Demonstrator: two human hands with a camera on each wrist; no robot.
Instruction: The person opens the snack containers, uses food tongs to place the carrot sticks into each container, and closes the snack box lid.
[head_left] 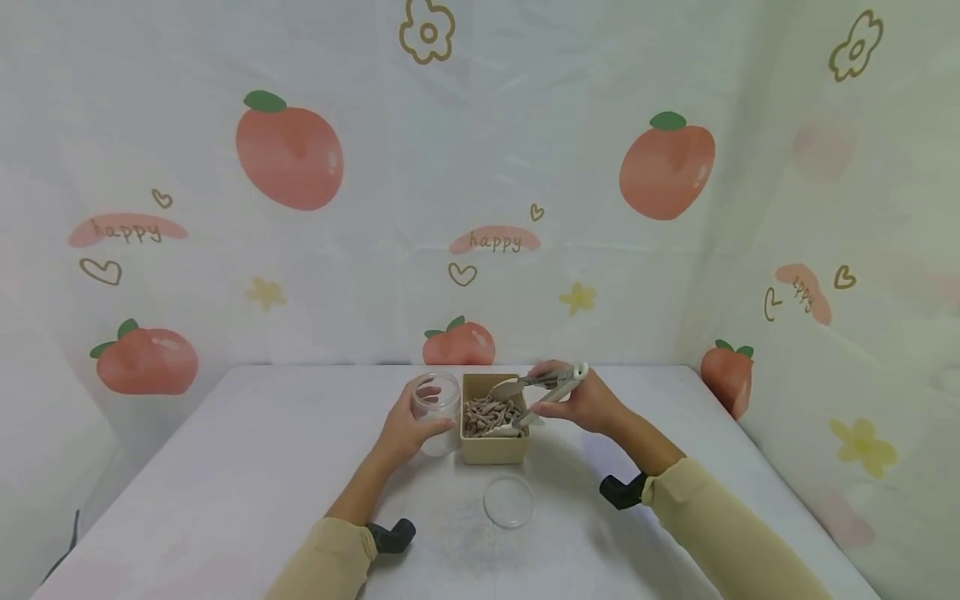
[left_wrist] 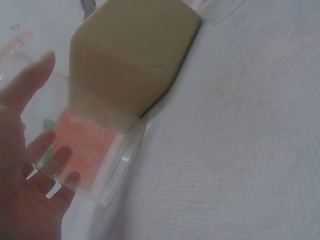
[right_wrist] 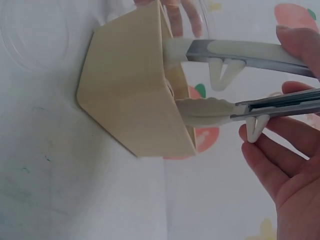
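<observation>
My left hand (head_left: 401,429) holds a clear, wide-mouthed jar (head_left: 442,404), thumb on one side and fingers on the other. No contents are visible through its wall in the left wrist view. Right beside the jar stands a beige box (head_left: 495,452), partly filled with greyish-brown, stick-like pieces (head_left: 487,414). My right hand (head_left: 588,404) grips kitchen tongs (head_left: 561,390) with metal arms and off-white tips. In the right wrist view the tongs' arms (right_wrist: 250,55) are spread apart and their tips reach into the box. The wall there hides the tip ends.
A round clear lid (head_left: 509,502) lies flat on the white tabletop (head_left: 285,467) in front of the box. Behind the table hangs a white cloth (head_left: 525,167) printed with peaches. A dark wrist mount (head_left: 392,536) sits by each sleeve.
</observation>
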